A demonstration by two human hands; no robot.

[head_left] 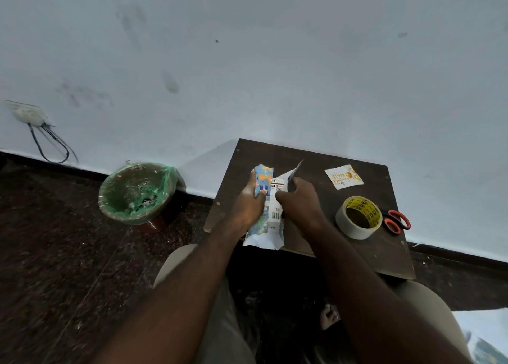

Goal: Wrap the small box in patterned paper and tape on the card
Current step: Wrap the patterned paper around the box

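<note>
Left hand (251,199) clamps the patterned paper (262,182) onto the box (275,204), thumb curled over. Right hand (298,199) pinches the loose flap; a slack pull could leave it gaping or tear it.

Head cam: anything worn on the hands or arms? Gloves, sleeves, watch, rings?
Nothing visible. The left hand and right hand are bare: no gloves, and no rings show. The left forearm and right forearm are uncovered down to the frame edge, with no sleeves, watch or bands in view. The only clothing seen is light beige trousers.
</note>
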